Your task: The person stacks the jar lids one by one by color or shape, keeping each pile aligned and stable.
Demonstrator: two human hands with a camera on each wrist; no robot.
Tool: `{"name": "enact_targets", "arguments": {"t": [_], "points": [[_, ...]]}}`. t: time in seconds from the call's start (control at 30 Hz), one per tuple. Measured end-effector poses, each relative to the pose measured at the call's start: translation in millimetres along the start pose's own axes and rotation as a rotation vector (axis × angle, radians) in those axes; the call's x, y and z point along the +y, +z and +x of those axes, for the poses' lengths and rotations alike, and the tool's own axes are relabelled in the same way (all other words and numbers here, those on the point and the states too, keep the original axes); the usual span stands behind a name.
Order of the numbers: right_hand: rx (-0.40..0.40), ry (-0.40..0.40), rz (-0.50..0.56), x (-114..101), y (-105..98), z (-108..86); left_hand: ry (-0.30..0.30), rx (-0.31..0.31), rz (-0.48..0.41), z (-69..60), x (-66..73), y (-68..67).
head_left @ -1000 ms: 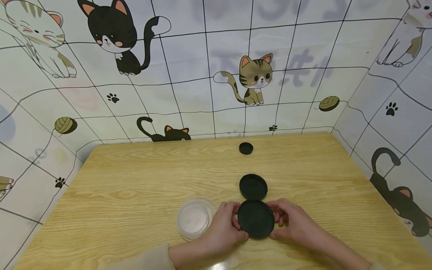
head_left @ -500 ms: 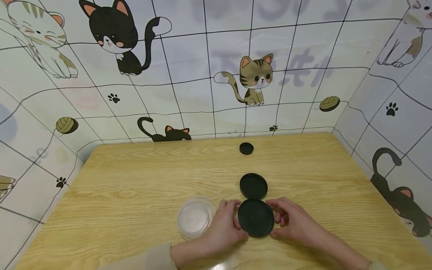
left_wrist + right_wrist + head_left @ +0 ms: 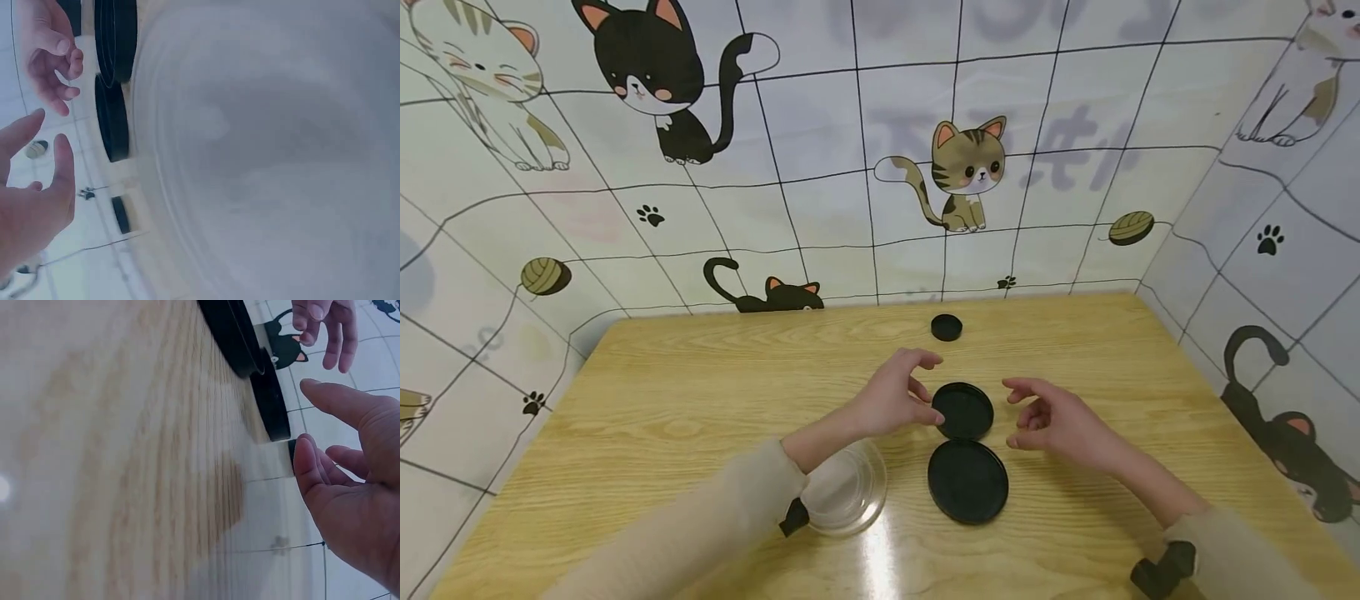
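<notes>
Three round black shallow lids stand in a line on the table: a large lid (image 3: 968,483), a medium lid (image 3: 964,412) behind it and touching or nearly so, and a small lid (image 3: 947,327) farther back. My left hand (image 3: 898,396) hovers at the left of the medium lid, thumb overlapping its rim from this viewpoint. My right hand (image 3: 1063,425) is held in the air to its right, fingers loosely bent. Between thumb and fingers of the left hand (image 3: 34,200) I see nothing, nor in the right hand (image 3: 362,487) in its wrist view.
A clear round plastic container or lid (image 3: 872,508) lies left of the large black lid, partly covered by my left sleeve (image 3: 722,508). The wooden table (image 3: 700,400) ends at a cat-patterned wall covering (image 3: 820,217) behind and on both sides.
Both hands have let go of the large black lid and moved forward and up, to either side of the medium lid. The lids stay where they were.
</notes>
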State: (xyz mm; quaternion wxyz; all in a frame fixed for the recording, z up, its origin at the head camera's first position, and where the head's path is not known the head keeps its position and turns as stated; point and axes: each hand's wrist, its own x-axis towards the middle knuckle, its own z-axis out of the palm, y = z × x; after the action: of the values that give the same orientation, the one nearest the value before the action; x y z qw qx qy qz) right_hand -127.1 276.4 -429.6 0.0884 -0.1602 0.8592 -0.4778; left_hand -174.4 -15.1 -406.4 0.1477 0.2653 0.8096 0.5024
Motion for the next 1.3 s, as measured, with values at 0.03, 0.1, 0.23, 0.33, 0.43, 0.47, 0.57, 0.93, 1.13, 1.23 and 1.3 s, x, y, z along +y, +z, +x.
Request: {"name": "enact_targets", "arguments": {"t": [0.03, 0.1, 0.23, 0.33, 0.43, 0.47, 0.57, 0.93, 1.13, 1.23, 1.3], "points": [[-0.013, 0.014, 0.018, 1.2, 0.0, 5.3, -0.028, -0.011, -0.014, 4.5, -2.5, -1.5], [-0.036, 0.038, 0.048, 4.5, 1.0, 14.1, -0.083, -0.018, -0.045, 10.7, -7.5, -2.0], [-0.066, 0.077, 0.073, 9.8, 4.4, 24.0, -0.158, -0.015, -0.120, 13.4, -10.6, -0.1], [-0.077, 0.086, 0.065, 10.8, 5.9, 26.9, -0.187, -0.022, -0.147, 13.7, -14.4, 1.5], [-0.082, 0.084, 0.059, 11.5, 7.2, 29.4, -0.209, -0.024, -0.165, 14.5, -19.3, 2.7], [-0.082, 0.080, 0.056, 11.7, 7.8, 30.2, -0.219, -0.027, -0.179, 14.7, -20.2, 2.8], [-0.085, 0.068, 0.045, 13.3, 9.7, 32.5, -0.248, -0.039, -0.225, 15.8, -22.9, 3.1], [-0.093, 0.064, 0.015, 12.4, 13.7, 37.5, -0.268, -0.075, -0.235, 22.9, -34.1, 1.6], [-0.095, 0.068, 0.003, 11.9, 14.8, 41.5, -0.250, -0.104, -0.245, 24.3, -37.6, 3.0], [-0.094, 0.064, 0.001, 12.4, 14.6, 43.1, -0.242, -0.099, -0.233, 25.2, -38.0, 3.9], [-0.096, 0.057, 0.000, 12.7, 14.3, 44.0, -0.240, -0.094, -0.226, 25.7, -37.0, 4.0]]}}
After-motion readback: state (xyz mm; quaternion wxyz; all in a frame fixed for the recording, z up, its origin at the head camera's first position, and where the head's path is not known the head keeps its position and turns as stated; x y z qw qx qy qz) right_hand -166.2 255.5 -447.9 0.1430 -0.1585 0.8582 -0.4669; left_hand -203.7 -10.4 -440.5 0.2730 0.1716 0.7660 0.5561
